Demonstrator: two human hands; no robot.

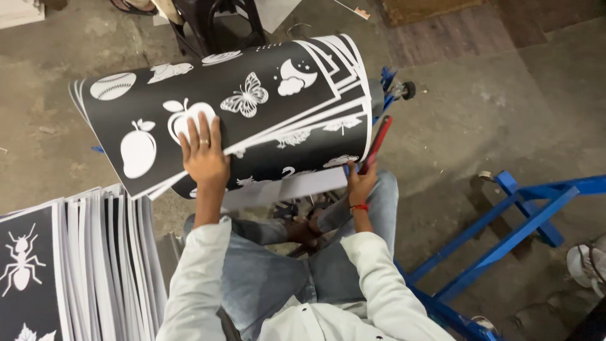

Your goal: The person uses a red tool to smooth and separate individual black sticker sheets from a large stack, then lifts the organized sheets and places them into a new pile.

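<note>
Several black sheets with white cut-out pictures (ball, mango, apple, butterfly, moon) (265, 120) curve over a roller in front of me. My left hand (203, 158) lies flat on the top sheet near the apple, fingers spread, a ring on one finger. My right hand (360, 184), with a red thread at the wrist, grips the lower right edge of the sheets beside a red handle (377, 143). My knees in blue jeans sit below the sheets.
A fanned stack of black-and-white sheets (95, 252), the top one showing an ant, lies at the lower left. A blue metal frame (505, 233) stands at the right. A dark stool (214, 25) is behind the sheets. The concrete floor (492, 101) surrounds everything.
</note>
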